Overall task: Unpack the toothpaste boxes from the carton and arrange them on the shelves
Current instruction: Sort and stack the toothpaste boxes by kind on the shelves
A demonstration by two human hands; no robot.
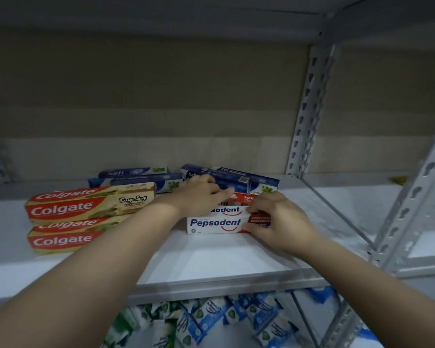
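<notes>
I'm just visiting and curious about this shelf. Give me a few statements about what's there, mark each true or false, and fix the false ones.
1. The Colgate boxes lie left of the Pepsodent boxes. True.
2. The right hand rests on the Colgate boxes. False: its fingers curl round the right end of the Pepsodent boxes.
3. The blue Safi boxes sit behind the other brands. True.
4. The shelf is filled to its front edge. False: a bare strip lies in front of the boxes.
5. The left hand hangs below the shelf. False: it reaches over the Pepsodent boxes, beside the blue boxes.
</notes>
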